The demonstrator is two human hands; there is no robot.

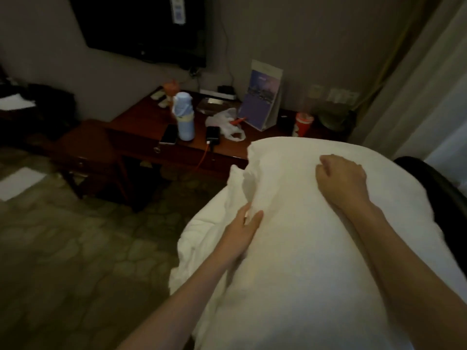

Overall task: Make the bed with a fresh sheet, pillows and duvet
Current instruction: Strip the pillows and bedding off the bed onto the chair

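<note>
Filling the lower right of the head view, a white pillow [303,236] bulges up in front of the person, its far end reaching the edge of a wooden desk [141,127]. The right hand [341,178] lies on top of the pillow near that far end, fingers curled down into the cloth, though whether it pinches the cloth cannot be told. The left hand [242,228] rests against the pillow's left side with straight fingers, just below a loose, crumpled flap of the case [242,178] that stands open there. More white cloth hangs down below the left forearm toward the patterned floor [75,261].

On the desk stand a pale blue bottle [185,117], a phone [168,134] just left of it, and a dark power bank [212,138] with an orange cable [202,160] running down over the desk's front. A white plastic bag [227,125] lies beside the power bank, and a purple card [260,99] stands upright behind it. A red cup [302,123] sits farther right, near the wall. A dark TV [141,26] hangs on the wall above. A black chair back [434,178] shows at the pillow's right edge.
</note>
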